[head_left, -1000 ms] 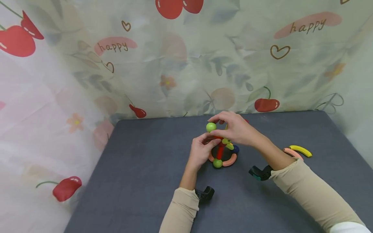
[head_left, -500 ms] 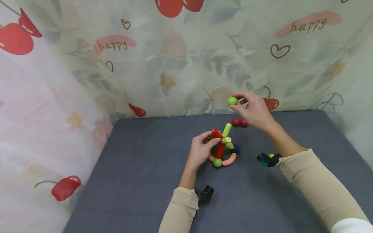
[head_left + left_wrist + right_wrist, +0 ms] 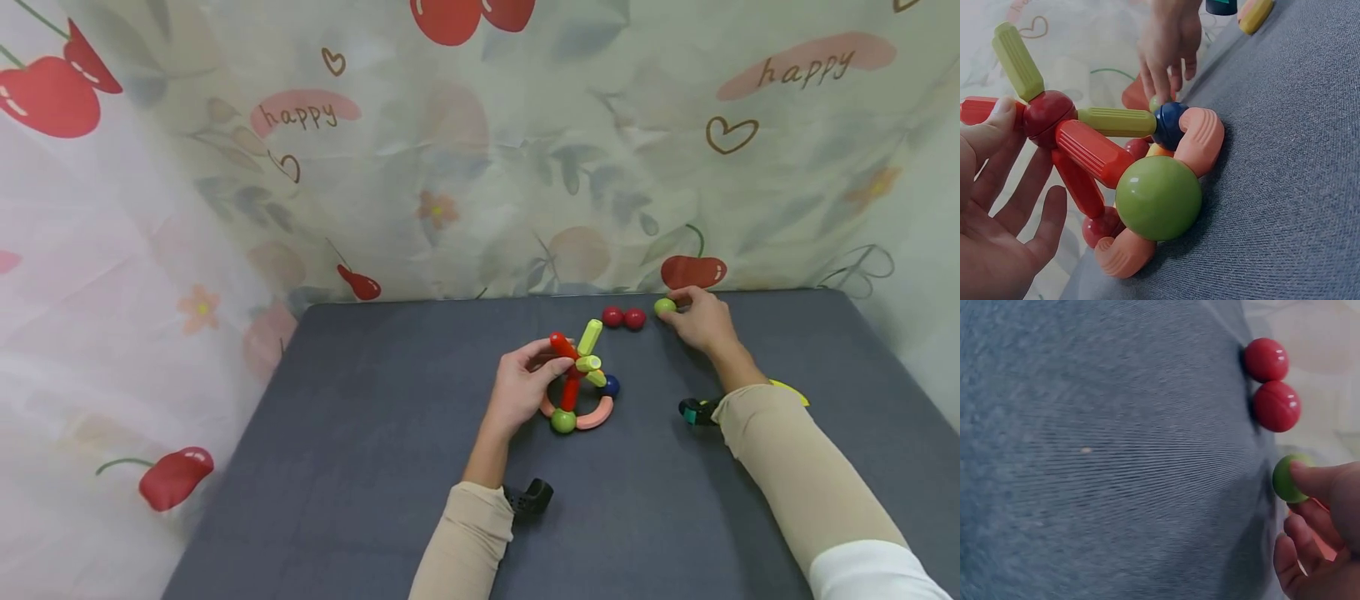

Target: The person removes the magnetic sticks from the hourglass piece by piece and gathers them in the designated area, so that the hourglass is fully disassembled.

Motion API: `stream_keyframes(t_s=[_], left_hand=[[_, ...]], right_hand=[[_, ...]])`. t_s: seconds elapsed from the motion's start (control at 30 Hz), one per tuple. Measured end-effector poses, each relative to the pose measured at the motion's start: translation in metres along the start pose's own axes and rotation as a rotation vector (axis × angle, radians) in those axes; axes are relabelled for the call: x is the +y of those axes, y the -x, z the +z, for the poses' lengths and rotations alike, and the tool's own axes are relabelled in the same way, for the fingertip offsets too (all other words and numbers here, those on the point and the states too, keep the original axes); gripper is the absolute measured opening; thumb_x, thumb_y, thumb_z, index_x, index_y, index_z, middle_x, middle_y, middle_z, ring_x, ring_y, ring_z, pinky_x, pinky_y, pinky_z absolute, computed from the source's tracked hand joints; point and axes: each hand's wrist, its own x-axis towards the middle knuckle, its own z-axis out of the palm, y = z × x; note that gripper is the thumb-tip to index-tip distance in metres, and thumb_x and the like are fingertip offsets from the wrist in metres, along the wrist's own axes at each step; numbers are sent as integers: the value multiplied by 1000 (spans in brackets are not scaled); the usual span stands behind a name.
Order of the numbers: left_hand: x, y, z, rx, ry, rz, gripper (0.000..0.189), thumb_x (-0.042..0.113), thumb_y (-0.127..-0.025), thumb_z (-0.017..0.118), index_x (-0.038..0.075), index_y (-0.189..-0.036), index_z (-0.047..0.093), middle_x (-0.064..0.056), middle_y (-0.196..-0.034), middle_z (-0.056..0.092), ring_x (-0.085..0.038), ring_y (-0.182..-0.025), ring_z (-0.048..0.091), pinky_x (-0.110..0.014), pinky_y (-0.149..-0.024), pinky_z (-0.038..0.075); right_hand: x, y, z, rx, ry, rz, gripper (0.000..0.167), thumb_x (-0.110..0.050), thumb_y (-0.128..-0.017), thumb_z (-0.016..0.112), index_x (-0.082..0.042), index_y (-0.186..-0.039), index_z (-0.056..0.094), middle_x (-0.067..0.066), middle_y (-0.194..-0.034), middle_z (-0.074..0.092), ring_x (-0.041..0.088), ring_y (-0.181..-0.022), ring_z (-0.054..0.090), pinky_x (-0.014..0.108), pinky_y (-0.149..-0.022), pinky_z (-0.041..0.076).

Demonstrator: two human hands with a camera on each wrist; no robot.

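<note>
Two hands in shot, what's each doing?

L hand (image 3: 517,383) has thumb + finger pinching a red rod (image 3: 561,345), upper left on the build (image 3: 570,393), other fingers loose. R hand (image 3: 705,322) pinches a green ball (image 3: 664,307) at the far edge of the table (image 3: 375,458), right of the build. Can't tell if that ball touches the table tbh.

K, and the build itself?

Abt mid-table, toward the far side. Pink curves (image 3: 1200,140) round the bottom, near ball (image 3: 563,421) also green, blue ball (image 3: 611,385) on the right. More red rods (image 3: 1094,153) rise to a red hub (image 3: 1049,119) w/ lime rods (image 3: 590,337) sticking out.

Anything else?

Yep, 2 red balls (image 3: 612,317) touching, far edge, left of R hand. Plus a yellow piece (image 3: 792,391) on the right, partly behind the R sleeve (image 3: 810,467).
</note>
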Motion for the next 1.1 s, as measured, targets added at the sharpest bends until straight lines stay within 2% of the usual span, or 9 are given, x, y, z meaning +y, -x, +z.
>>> stream_keyframes(t_s=[0.07, 0.13, 0.23, 0.37, 0.53, 0.6, 0.77, 0.87, 1.1], left_hand=[[0, 1, 0, -6, 8, -1, 38, 30, -93, 76, 15, -128, 71, -9, -109, 76, -48, -83, 66, -58, -48, 53], [1, 1, 0, -1, -11, 5, 38, 31, -93, 76, 15, -127, 72, -8, -110, 77, -42, -88, 69, -56, -52, 55], [1, 0, -1, 9, -51, 17, 35, 29, -93, 76, 16, -126, 73, -8, -111, 77, -28, -98, 73, -48, -71, 62], [8, 1, -4, 20, -116, 29, 32, 28, -94, 76, 21, -125, 73, -6, -113, 77, -17, -104, 73, -35, -96, 58], [23, 3, -9, 54, -132, 50, 31, 28, -96, 74, 27, -126, 71, -3, -118, 74, -18, -107, 71, -37, -97, 58], [27, 3, -9, 65, -123, 67, 32, 28, -96, 73, 27, -128, 71, -4, -121, 73, -20, -109, 70, -39, -98, 58], [31, 4, -8, 46, -124, 81, 34, 32, -97, 71, 27, -130, 69, -9, -116, 74, -33, -102, 70, -49, -86, 60], [32, 4, -4, 31, -144, 75, 35, 35, -97, 70, 30, -132, 67, -9, -113, 75, -39, -97, 70, -42, -75, 60], [30, 5, -2, 78, -209, 82, 31, 31, -98, 69, 30, -129, 68, -4, -108, 74, -39, -89, 69, -29, -63, 54]], right_hand=[[2, 0, 3, -13, -4, 0, 47, -25, -101, 63, 2, -139, 53, 31, -137, 58, 51, -131, 46, 63, -108, 38], [3, 0, 3, -30, 4, -11, 50, -25, -102, 62, 2, -142, 50, 31, -140, 56, 51, -132, 46, 63, -108, 37], [-4, 5, 1, -21, 2, -50, 55, -23, -101, 63, 3, -146, 46, 31, -144, 52, 49, -129, 51, 62, -106, 41], [-27, 24, 0, -33, -53, -145, 58, -25, -101, 65, -1, -150, 44, 27, -147, 51, 46, -126, 55, 61, -102, 46], [-52, 67, 10, -256, -156, -291, 65, -35, -98, 70, -9, -152, 45, 19, -153, 48, 44, -137, 47, 62, -107, 45], [-58, 80, 20, -298, -199, -326, 65, -37, -96, 72, -11, -151, 49, 16, -153, 50, 42, -137, 45, 60, -107, 45], [-69, 94, 48, -249, -345, -378, 47, -36, -93, 75, -19, -136, 63, 6, -140, 61, 30, -127, 46, 53, -104, 47], [-71, 96, 58, -222, -417, -393, 36, -30, -93, 77, -21, -126, 69, 2, -130, 66, 24, -118, 47, 49, -100, 47], [-73, 100, 68, -189, -406, -384, 31, -34, -93, 76, -21, -121, 71, 0, -121, 69, 22, -109, 49, 40, -91, 46]])
